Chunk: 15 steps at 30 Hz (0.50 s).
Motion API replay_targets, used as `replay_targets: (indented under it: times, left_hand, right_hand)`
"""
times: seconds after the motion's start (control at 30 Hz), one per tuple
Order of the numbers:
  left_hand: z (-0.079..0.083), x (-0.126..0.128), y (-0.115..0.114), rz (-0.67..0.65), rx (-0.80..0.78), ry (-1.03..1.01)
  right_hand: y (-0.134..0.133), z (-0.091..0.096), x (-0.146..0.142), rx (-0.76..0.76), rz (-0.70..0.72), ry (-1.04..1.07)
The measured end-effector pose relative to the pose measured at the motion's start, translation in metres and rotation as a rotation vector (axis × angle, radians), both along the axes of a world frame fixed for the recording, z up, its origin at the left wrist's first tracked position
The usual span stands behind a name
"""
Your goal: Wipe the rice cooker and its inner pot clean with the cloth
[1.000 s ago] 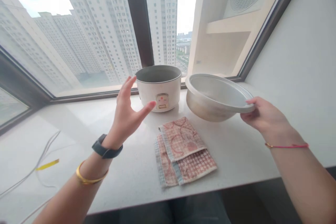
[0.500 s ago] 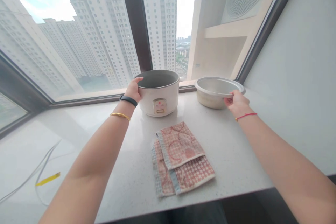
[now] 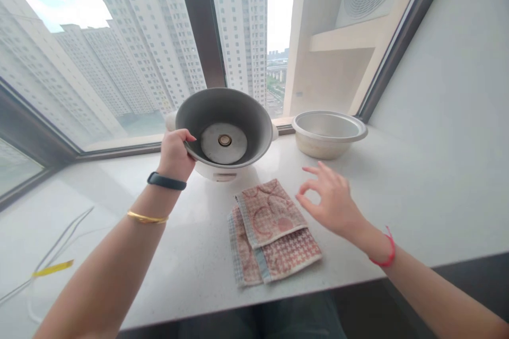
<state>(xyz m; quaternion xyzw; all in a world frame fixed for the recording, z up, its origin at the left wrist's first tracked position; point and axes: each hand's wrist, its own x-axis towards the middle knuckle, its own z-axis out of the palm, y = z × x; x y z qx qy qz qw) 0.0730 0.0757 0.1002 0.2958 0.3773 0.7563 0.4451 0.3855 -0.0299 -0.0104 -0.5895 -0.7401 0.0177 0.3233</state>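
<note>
Left hand clamped on rim of white rice cooker body, cooker tipped toward the person.

Heating plate showing inside. Right hand empty, thumb and forefinger nearly together, just right of folded checked towels. Aluminium inner pot upright on tabletop, far right.
</note>
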Motion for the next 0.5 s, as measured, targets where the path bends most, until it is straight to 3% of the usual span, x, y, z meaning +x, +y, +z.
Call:
replay_targets:
  times: [0.13,0.27,0.37,0.5]
  left_hand:
    - [0.007,-0.004,-0.048,0.060,0.040,0.168]
    - [0.009,-0.021,-0.076,0.053,0.055,0.305]
    - [0.009,-0.034,-0.088,0.040,0.068,0.355]
    - [0.005,-0.042,-0.100,0.024,0.103,0.372]
  right_hand:
    - [-0.045,-0.002,-0.067,-0.232,0.247,-0.195]
    - [-0.052,-0.012,-0.102,-0.362,0.268,-0.257]
    - [-0.042,-0.019,-0.101,-0.312,0.183,-0.288]
    - [-0.026,-0.024,-0.069,-0.223,0.066,-0.222]
